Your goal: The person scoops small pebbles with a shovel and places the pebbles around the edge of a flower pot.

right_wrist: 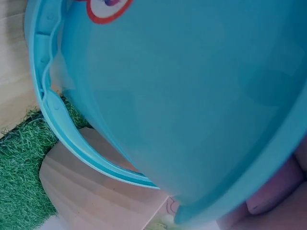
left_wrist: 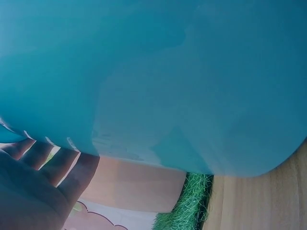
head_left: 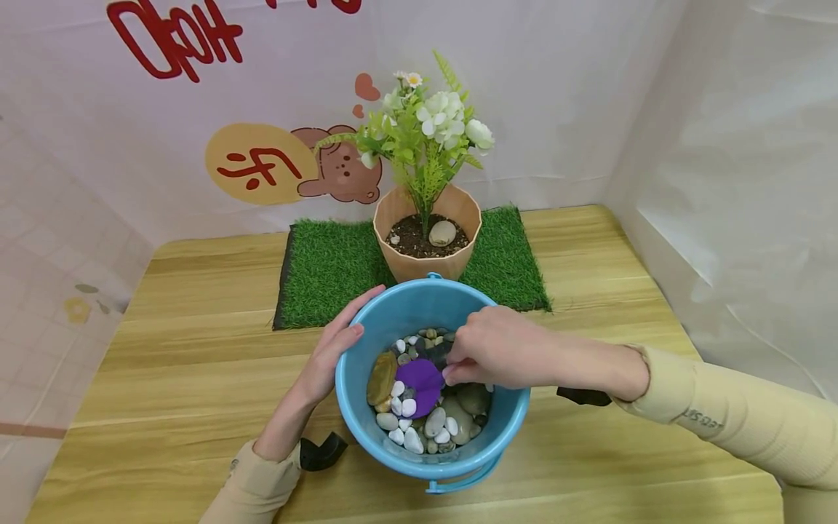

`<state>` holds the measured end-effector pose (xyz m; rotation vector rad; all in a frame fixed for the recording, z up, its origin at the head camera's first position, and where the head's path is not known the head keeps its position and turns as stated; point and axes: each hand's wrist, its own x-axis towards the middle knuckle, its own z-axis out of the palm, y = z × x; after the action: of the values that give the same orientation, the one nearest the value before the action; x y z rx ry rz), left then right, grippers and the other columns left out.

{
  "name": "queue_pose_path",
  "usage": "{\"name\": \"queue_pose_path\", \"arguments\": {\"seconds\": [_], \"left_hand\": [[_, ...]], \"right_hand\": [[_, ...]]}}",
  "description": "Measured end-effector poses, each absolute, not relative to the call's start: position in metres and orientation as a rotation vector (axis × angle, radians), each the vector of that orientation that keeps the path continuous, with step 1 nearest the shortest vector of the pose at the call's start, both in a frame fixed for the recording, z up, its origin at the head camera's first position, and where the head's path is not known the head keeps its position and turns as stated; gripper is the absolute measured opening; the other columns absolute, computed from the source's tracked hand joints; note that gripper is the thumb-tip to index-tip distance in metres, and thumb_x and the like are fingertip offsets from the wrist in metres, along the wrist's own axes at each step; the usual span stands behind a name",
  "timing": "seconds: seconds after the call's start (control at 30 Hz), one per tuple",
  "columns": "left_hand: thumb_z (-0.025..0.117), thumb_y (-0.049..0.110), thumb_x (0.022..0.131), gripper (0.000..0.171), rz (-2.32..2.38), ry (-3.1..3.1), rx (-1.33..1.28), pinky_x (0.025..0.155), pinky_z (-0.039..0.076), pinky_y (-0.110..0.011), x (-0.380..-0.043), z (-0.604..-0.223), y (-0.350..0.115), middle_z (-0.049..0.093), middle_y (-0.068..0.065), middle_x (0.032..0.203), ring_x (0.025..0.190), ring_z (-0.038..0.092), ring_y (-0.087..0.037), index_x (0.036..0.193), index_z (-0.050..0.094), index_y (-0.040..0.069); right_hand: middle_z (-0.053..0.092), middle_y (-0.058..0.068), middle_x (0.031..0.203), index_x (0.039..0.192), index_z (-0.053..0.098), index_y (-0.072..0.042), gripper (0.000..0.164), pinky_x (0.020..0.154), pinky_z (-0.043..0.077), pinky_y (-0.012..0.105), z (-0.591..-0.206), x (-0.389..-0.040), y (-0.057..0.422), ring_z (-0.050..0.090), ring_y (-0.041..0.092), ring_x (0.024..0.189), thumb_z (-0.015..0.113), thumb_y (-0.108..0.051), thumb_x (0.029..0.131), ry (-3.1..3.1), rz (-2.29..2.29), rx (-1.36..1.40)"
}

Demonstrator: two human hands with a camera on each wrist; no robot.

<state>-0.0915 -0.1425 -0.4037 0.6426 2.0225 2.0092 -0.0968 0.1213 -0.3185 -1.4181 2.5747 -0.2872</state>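
A light-blue bucket [head_left: 353, 407] holds white, grey and dark stones. My left hand [head_left: 330, 353] rests on the bucket's left side, thumb at the rim; in the left wrist view its fingers [left_wrist: 62, 163] stretch straight along the outside wall. My right hand [head_left: 500, 349] reaches over the right rim into the bucket. Its thumb and curled fingers pinch the right end of a purple rounded piece [head_left: 419, 375], like a toy shovel blade. Several white stones lie on the left part of that piece. In the right wrist view, the bucket wall [right_wrist: 192, 96] hides most of the right hand.
A peach flowerpot [head_left: 425, 266] with soil, a beige stone [head_left: 442, 233] and white flowers [head_left: 441, 116] stands behind the bucket on a green grass mat [head_left: 327, 269]. The bucket's handle [head_left: 465, 480] hangs at its near side. Beneath is a wooden table [head_left: 196, 364], with white curtains around.
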Motion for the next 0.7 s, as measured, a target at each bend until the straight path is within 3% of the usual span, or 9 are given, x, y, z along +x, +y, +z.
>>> {"name": "queue_pose_path", "arguments": {"seconds": [0.2, 0.7], "left_hand": [[0.030, 0.019, 0.098, 0.052, 2.006, 2.020, 0.638, 0.101, 0.045, -0.053, -0.092, -0.404, -0.143, 0.038, -0.015, 0.150, 0.132, 0.046, -0.037, 0.150, 0.028, 0.021], [0.030, 0.020, 0.099, 0.052, 1.987, 2.053, 0.638, 0.103, 0.043, -0.054, -0.091, -0.404, -0.143, 0.036, -0.013, 0.152, 0.134, 0.043, -0.036, 0.150, 0.028, 0.022]], "right_hand": [[0.065, -0.017, 0.061, 0.072, 0.074, -0.029, 0.018, 0.050, 0.036, 0.013, -0.312, -0.100, 0.125, 0.046, -0.007, 0.051, 0.067, -0.038, 0.086, 2.547, -0.309, -1.431], [0.064, -0.023, 0.063, 0.088, 0.075, -0.034, 0.015, 0.051, 0.035, 0.013, -0.298, -0.099, 0.139, 0.041, -0.010, 0.051, 0.063, -0.043, 0.088, 2.495, -0.355, -1.360]]}}
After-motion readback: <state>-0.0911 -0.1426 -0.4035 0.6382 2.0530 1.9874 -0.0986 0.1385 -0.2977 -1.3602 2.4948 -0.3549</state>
